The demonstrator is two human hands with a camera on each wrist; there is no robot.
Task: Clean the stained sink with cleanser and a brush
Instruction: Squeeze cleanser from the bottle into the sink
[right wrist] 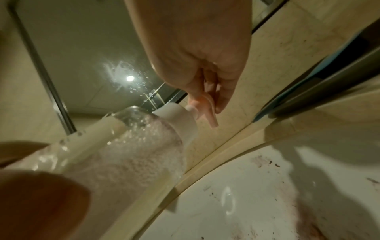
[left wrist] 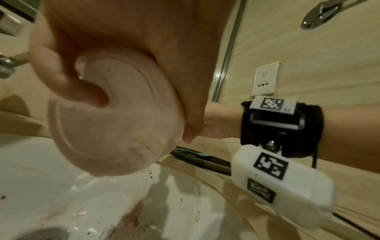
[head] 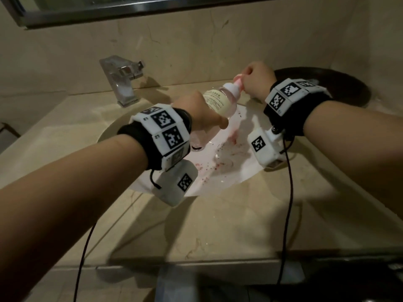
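Your left hand [head: 197, 112] wraps the lower body of the clear plastic pump bottle [head: 220, 101], fingers curled round it and the thumb lying along the side toward 4 o'clock; from the left wrist view the round, faintly pink base [left wrist: 115, 116] fills the frame with one fingertip [left wrist: 90, 92] hooked across it. The bottle tilts, its neck pointing to 2 o'clock, above the far part of the white glazed sink basin [head: 229, 171]. Your right hand [head: 257, 80] pinches the pale pink pump head [head: 238, 80] at the top, thumb and fingers pressed together round it; in the right wrist view the curved pink spout [right wrist: 211, 116] sticks out below the fingers, above a white collar [right wrist: 180, 118]. Foamy bubbles cling to the inside of the transparent wall, and a cream paper label faces up, its print too small to read. Reddish smears and dark specks [head: 233, 137] scatter over the glossy basin, densest from the centre toward 3 o'clock, with the metal drain [head: 197, 147] partly hidden behind your left wristband. A square chrome tap [head: 124, 81] stands at 10 o'clock on the beige marble-look counter [head: 196, 232]. A dark round dish [head: 340, 88] sits at 2 o'clock, half covered by your right wrist; its contents cannot be made out.
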